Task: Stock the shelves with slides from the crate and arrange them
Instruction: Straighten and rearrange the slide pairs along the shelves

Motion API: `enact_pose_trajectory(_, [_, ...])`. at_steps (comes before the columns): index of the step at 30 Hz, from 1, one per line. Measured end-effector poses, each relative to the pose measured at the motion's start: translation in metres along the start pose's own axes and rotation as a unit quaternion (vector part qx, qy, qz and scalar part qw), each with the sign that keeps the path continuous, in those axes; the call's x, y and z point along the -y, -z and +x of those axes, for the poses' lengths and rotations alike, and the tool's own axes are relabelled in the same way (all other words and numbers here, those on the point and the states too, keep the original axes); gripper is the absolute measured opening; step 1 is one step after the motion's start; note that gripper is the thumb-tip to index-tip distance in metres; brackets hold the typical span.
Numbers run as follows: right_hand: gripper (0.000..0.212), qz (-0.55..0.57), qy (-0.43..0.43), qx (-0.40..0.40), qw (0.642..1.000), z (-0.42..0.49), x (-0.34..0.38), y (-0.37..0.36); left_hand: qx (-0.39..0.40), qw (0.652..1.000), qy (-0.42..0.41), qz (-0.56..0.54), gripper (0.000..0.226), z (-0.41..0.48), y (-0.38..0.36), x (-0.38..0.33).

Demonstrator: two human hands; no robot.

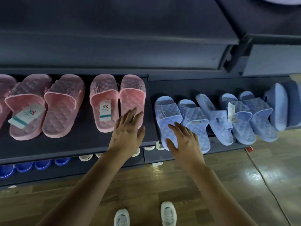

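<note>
Several pink quilted slides lie in pairs on the dark left shelf [73,144]; the rightmost pink slide [132,95] is under the straight fingertips of my left hand [127,132], which touches its heel end. Several light blue quilted slides crowd the right shelf [179,155]. My right hand [185,141] rests on the heel of the leftmost blue slide [166,115], thumb along its left edge, fingers spread and loose. Neither hand grips anything. No crate is in view.
A pink slide [104,103] with a paper tag lies left of my left hand. Darker blue slides [283,103] stand on edge at the far right. Lower shelves hold bright blue [24,167] and white slides [86,157]. Wooden floor, a cable [263,181] and my white shoes [167,212] are below.
</note>
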State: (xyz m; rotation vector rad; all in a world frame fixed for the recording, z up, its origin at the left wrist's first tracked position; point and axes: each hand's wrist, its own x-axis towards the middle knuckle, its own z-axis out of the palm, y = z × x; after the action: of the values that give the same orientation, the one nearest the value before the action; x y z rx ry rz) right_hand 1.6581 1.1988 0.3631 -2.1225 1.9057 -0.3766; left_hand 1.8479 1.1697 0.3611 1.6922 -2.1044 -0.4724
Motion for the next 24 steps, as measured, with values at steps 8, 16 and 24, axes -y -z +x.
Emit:
enact_pose_trajectory(8, [0.047,0.031,0.001,0.004,1.0,-0.002,-0.076,0.024,0.017,1.0,-0.018,0.009,0.049,0.012,-0.05,-0.061])
enact_pose_trajectory(16, [0.048,0.081,0.031,0.066,0.994,0.002,-0.141,0.028,0.016,0.999,0.036,-0.005,0.044,0.014,-0.097,-0.101])
enact_pose_trajectory(24, [0.045,0.075,0.073,0.084,0.991,0.016,-0.169,0.01,0.039,0.996,0.083,-0.021,0.046,0.008,-0.137,-0.109])
